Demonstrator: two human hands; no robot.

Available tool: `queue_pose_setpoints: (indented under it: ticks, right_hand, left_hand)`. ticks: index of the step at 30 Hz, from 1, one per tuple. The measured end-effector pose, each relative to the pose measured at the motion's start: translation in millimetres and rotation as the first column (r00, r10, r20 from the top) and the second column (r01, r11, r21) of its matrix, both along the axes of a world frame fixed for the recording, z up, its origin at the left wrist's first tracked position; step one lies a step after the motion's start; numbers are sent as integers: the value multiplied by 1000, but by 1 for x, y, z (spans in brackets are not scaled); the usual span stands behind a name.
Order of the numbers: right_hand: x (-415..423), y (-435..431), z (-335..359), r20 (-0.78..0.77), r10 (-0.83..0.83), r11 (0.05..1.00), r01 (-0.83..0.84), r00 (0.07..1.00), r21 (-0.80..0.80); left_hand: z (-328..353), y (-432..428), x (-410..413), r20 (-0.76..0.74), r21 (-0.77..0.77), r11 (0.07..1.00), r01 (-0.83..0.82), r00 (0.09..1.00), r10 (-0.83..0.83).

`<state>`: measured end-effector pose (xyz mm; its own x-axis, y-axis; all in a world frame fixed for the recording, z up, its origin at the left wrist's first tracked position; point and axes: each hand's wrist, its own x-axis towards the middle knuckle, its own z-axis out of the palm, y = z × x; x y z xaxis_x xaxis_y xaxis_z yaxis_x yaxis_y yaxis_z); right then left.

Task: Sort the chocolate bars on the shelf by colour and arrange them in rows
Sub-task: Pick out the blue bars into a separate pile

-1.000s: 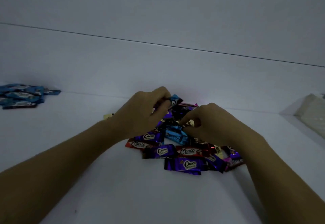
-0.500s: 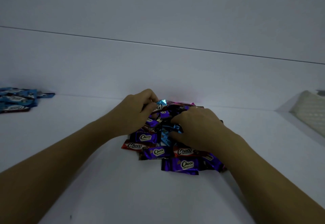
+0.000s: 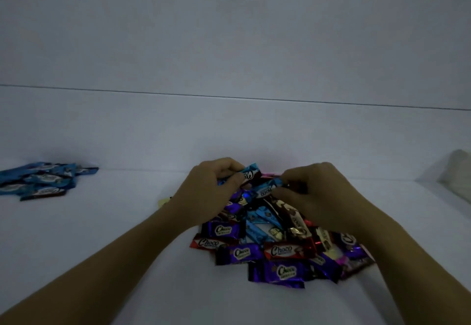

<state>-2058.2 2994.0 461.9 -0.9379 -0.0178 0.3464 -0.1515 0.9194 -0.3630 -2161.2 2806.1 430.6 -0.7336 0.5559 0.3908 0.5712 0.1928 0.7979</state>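
Note:
A mixed heap of chocolate bars [image 3: 277, 245] in purple, red, blue and brown wrappers lies on the white shelf [image 3: 102, 261] in front of me. Over its far side, my left hand [image 3: 209, 192] grips a blue bar [image 3: 251, 173] with the thumb on top. My right hand [image 3: 318, 192] pinches a second blue bar [image 3: 267, 189] lifted just above the heap. More blue bars [image 3: 257, 225] lie in the middle of the heap. A group of blue bars [image 3: 43, 180] lies apart at the far left.
The shelf's white back wall [image 3: 229, 133] rises just behind the heap. A pale, textured object [image 3: 458, 171] sits at the right edge. A small yellowish scrap [image 3: 163, 201] peeks out beside my left wrist.
My right hand has lifted from pressing in the heap and now pinches a blue bar raised toward my left hand. My left hand still holds its blue bar.

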Motion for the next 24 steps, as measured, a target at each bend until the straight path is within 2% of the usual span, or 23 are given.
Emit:
queue_pose_setpoints:
  ticks: [2, 4, 7, 9, 12, 14, 16, 18, 24]
  right_hand:
    - [-4, -3, -1, -24, -5, 998, 3, 1000, -62]
    - [-7, -10, -8, -29, -41, 998, 40, 999, -49]
    - [-11, -16, -17, -42, -137, 987, 133, 990, -94]
    - [-9, -20, -16, 0, -167, 986, 166, 986, -32]
    - [-4, -28, -16, 157, -84, 977, 50, 984, 209]
    - [-4, -35, -21, 253, -16, 966, -50, 967, 253]
    - [-6, -40, -27, 276, 17, 968, -85, 961, 236]
    - [-9, -41, -29, 278, 29, 969, -94, 960, 226]
    - [-10, -39, -32, 374, 143, 974, -196, 917, 110]
  left_hand:
    - [3, 2, 4, 84, -6, 998, 61, 995, -60]
    - [1, 2, 9, 104, -58, 990, 132, 987, -126]
    - [-2, 0, 9, 58, -183, 968, 174, 984, -166]
    - [-5, 0, 4, 19, -229, 965, 129, 992, -129]
    - [-6, -3, -5, -57, -244, 970, 3, 998, -18]
    - [-7, -6, -10, -129, -318, 947, -48, 992, 7]
    - [-11, -9, -14, -200, -434, 898, -70, 980, -20]
    - [-14, -12, -17, -208, -505, 861, -56, 976, -58]
    - [-13, -17, -22, -149, -527, 849, 26, 981, -123]
